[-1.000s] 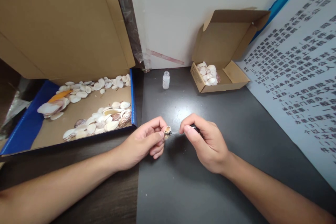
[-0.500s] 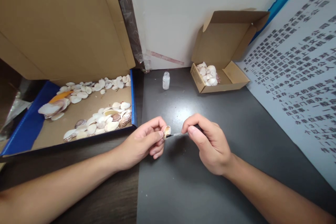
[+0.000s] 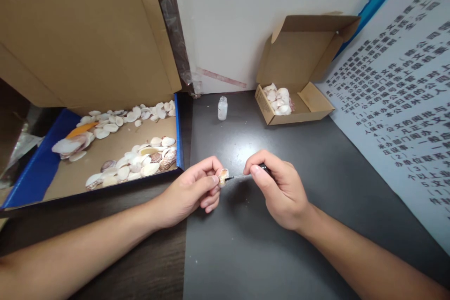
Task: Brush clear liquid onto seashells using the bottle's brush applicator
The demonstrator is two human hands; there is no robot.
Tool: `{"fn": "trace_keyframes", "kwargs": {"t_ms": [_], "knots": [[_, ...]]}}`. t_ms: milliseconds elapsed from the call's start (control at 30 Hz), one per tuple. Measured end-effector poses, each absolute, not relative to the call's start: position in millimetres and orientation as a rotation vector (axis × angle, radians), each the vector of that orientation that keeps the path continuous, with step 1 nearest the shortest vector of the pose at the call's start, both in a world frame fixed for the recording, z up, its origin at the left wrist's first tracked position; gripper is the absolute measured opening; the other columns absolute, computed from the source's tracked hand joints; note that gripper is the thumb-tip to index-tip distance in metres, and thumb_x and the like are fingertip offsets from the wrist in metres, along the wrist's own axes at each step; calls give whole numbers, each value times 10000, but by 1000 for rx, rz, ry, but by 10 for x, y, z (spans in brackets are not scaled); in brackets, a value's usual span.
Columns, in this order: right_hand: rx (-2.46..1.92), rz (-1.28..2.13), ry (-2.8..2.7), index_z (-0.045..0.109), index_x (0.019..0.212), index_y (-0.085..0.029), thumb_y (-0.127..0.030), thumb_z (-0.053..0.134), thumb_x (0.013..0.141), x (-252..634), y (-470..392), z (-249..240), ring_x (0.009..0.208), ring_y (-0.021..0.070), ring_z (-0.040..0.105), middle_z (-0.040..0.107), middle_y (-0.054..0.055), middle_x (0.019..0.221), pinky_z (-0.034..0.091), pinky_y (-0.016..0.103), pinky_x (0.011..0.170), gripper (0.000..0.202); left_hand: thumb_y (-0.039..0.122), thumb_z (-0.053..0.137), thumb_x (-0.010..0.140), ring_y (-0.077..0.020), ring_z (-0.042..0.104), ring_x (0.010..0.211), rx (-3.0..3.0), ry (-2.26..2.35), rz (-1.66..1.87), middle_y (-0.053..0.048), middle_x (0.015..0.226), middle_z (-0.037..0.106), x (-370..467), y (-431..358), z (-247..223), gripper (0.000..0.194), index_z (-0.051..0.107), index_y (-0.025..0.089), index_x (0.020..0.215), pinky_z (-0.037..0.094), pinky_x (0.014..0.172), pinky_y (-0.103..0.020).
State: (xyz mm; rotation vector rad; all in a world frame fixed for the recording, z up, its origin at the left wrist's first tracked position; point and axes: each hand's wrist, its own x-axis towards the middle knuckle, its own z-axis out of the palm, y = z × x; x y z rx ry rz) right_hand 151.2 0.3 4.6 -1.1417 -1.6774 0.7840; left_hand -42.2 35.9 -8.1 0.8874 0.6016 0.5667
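My left hand (image 3: 200,185) pinches a small brown and white shell (image 3: 223,177) between thumb and fingertips, above the dark grey mat. From the right, my right hand (image 3: 279,187) grips a thin brush (image 3: 241,176) by its black cap-like handle, mostly hidden in the fingers. The brush's dark tip is at the right side of the shell and seems to touch it. Beyond the hands, a small open glass bottle (image 3: 222,108) with whitish contents stands upright on the mat.
At the left is an open blue-edged cardboard box (image 3: 140,130) with many shells (image 3: 123,172) in two groups. A smaller open box (image 3: 298,117) at the back right holds white shells (image 3: 279,99). A printed sheet (image 3: 404,103) lies along the right.
My right hand has shifted slightly, and the brush tip has moved up and a little right on the shell. My left hand and the shell have hardly moved.
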Motion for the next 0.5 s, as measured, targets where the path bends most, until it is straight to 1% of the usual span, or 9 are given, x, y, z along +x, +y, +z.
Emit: {"fn": "trace_keyframes", "kwargs": {"t_ms": [200,400,500], "knots": [[-1152,797,-1678,550,805,-198,-228,456,960,1502,6,40,488,97,390,456,-54,585,347,230,477,184,276,583,890,-44,335,448,887,593,555,82,586,410,-430,360,-80,159,486,186,802,387,469,-187],[-1040,855,-1678,551,841,-194,-194,448,965,1507,-6,48,489,87,370,438,-63,597,333,224,483,161,269,570,898,-44,345,452,894,590,559,81,596,413,-427,363,-80,144,490,185,813,393,475,-187],[-1078,844,-1685,553,844,-197,-206,460,963,1505,0,48,497,93,386,452,-56,603,341,229,485,151,277,563,902,-47,335,453,894,591,554,81,589,406,-431,362,-77,145,488,188,816,387,475,-186]]}}
